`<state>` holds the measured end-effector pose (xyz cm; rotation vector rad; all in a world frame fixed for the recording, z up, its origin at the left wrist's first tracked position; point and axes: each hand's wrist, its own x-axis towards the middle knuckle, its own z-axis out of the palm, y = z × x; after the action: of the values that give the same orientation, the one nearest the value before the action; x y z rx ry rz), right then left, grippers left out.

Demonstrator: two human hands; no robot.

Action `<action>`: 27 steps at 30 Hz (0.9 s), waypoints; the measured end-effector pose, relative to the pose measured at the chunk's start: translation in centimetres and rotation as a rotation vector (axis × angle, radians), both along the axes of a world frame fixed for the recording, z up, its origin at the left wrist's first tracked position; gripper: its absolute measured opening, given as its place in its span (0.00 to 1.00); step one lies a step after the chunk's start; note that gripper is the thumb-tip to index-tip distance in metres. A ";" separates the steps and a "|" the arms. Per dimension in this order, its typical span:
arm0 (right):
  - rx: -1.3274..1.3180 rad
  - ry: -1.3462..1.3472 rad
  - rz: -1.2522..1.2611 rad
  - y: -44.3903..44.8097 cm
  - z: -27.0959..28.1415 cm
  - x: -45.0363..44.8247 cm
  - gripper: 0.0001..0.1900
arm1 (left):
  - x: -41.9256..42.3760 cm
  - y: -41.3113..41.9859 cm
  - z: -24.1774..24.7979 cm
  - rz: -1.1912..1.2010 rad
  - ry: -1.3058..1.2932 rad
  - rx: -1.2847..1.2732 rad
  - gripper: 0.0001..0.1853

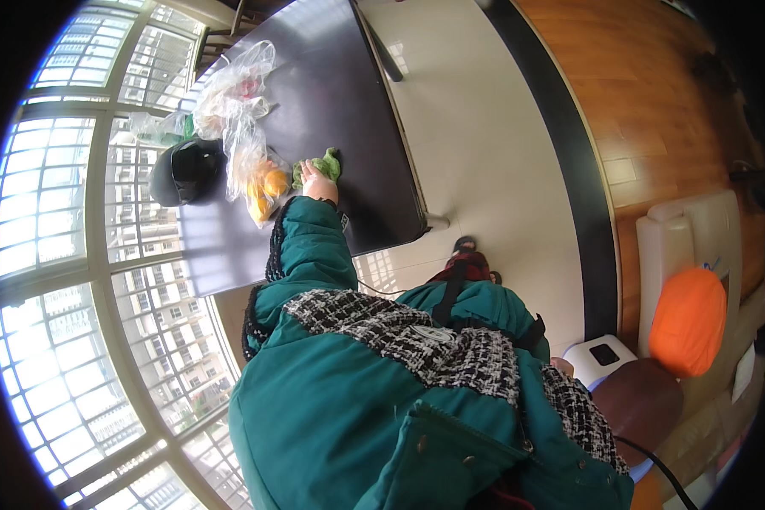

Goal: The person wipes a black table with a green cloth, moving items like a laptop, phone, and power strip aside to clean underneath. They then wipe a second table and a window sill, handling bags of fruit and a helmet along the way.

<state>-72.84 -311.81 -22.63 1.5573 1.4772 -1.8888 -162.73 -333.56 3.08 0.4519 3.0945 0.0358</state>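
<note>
My left hand lies on a crumpled green cloth, pressing it against a dark, glossy tabletop. The fingers stretch over the cloth, whose folds show on both sides of them. Just left of this hand, a clear plastic bag holds orange fruit. Only a small part of my right hand shows, low at my right side beside the coat; its fingers are mostly hidden.
More clear plastic bags and a black helmet sit along the table's window side. Barred windows line the left. At right are a white appliance, an orange bundle and a beige sofa.
</note>
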 end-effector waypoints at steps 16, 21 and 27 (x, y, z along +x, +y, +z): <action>0.488 -0.014 0.923 32.5 7.0 -29.0 0.12 | -6.9 3.1 -0.3 0.465 -0.001 -0.008 0.40; 0.577 0.045 1.080 41.7 7.9 -34.4 0.12 | -7.7 3.3 -0.6 0.515 0.053 0.070 0.38; 0.718 0.200 1.303 49.8 9.1 -42.7 0.11 | -6.8 3.7 0.3 0.538 -0.009 0.064 0.38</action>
<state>-115.52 -262.02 -13.56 0.2107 2.4812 -0.7476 -169.52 -329.84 3.41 -0.3876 3.1074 0.1397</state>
